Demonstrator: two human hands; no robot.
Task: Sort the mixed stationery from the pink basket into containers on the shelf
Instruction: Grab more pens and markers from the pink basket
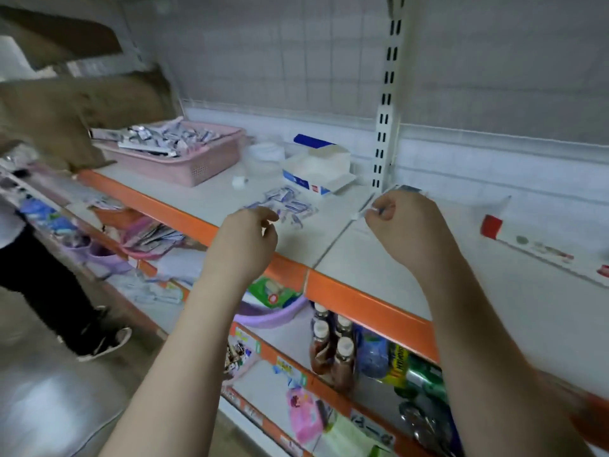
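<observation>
while the pink basket (184,159) sits at the back left of the shelf (230,206), it is heaped with mixed stationery (164,138), mostly small white and blue packets, blurred. right of the basket stands a clear round tub (263,156), hazy, then an open white and blue box (318,173) with its lid flap folded out, a blue strip behind it. a small white item (240,182) lies in front of the tub. a loose pile of blue and clear packets (285,202) lies on the shelf in front of the box, well apart from the basket. left hand (245,239) hovers over the orange shelf edge (184,216) just near that pile, fingers loosely curled, holding nothing. right hand (400,222) has its grip clenched on a thin white pen-like item (364,209), pinched between thumb and fingers, with something blue and white showing above the knuckles; cannot tell what it is. far right on the shelf lies a red and white tag (492,225). lower shelves hold bottles (333,344), a purple bowl (273,316) and packets. another person in a brown sleeve (66,117) reaches near the basket at left.
</observation>
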